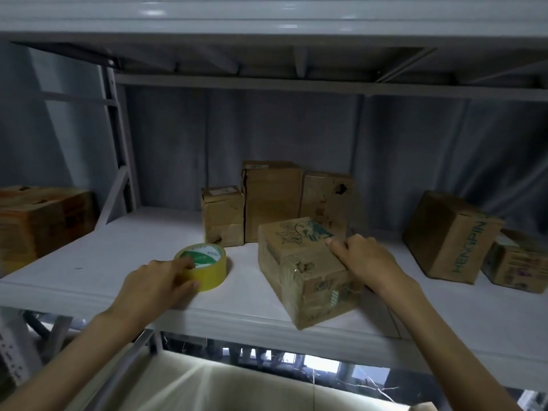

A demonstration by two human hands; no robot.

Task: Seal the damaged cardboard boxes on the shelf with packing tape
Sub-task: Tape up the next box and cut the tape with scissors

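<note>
A yellow roll of packing tape (207, 264) lies flat on the white shelf (118, 256), left of centre. My left hand (154, 284) curls round its near side, thumb on top and fingers against the wall. A worn cardboard box (299, 268) with green print sits near the shelf's front edge, turned at an angle. My right hand (364, 259) rests on the box's right top edge, fingers curled over it. Behind stand three more battered boxes: a small one (222, 215), a tall one (271, 200) and one with a hole (326, 197).
A tilted box marked in green letters (450, 235) and a smaller box (516, 262) stand at the right. A large orange-brown box (41, 221) sits on the neighbouring shelf at the left. An upper shelf (267, 22) hangs overhead. A lit carton (207, 387) lies below.
</note>
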